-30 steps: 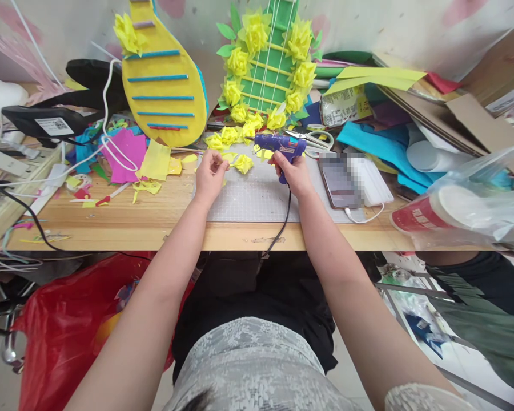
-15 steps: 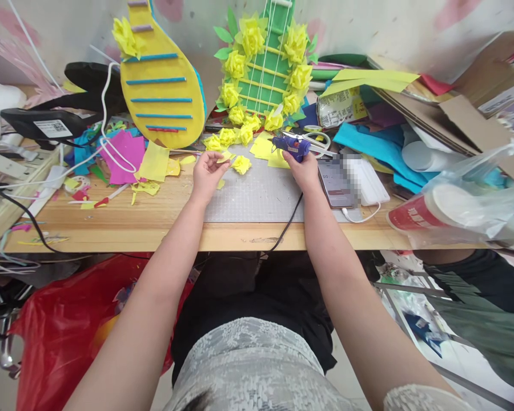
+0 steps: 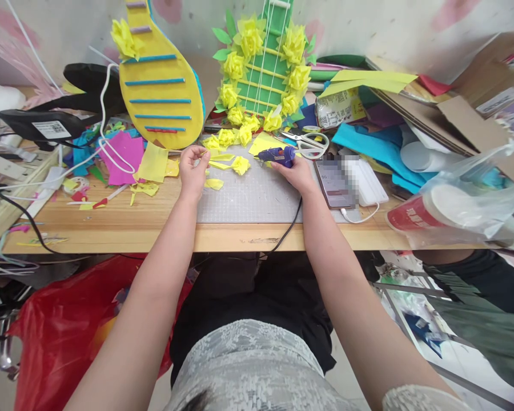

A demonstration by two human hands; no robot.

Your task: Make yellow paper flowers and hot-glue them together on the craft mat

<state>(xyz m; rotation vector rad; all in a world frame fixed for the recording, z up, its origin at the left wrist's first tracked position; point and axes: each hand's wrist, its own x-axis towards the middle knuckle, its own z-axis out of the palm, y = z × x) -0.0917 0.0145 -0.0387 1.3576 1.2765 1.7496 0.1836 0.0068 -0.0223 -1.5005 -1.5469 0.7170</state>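
Note:
My right hand (image 3: 297, 173) grips a blue glue gun (image 3: 276, 154), its nozzle pointing left over the grey cutting mat (image 3: 257, 197). My left hand (image 3: 192, 165) pinches a thin yellow paper strip (image 3: 220, 157) at the mat's far left corner. A small yellow paper flower (image 3: 241, 165) lies between the two hands, and a yellow scrap (image 3: 214, 184) lies just right of my left wrist. More yellow flowers (image 3: 227, 137) are heaped behind, below a green guitar-shaped craft (image 3: 263, 74) ringed with flowers.
A yellow lute-shaped craft (image 3: 160, 85) leans at the back left. Scissors (image 3: 308, 141), a phone (image 3: 334, 182) and a white power bank (image 3: 366, 180) lie right of the mat. Paper scraps, cardboard, a bagged cup (image 3: 428, 214) and cables crowd the wooden table (image 3: 111, 222).
My right hand swung the glue gun right and back, then lowered it toward the mat with the nozzle left. My left hand shifted left and farther back, now pinching a yellow strip.

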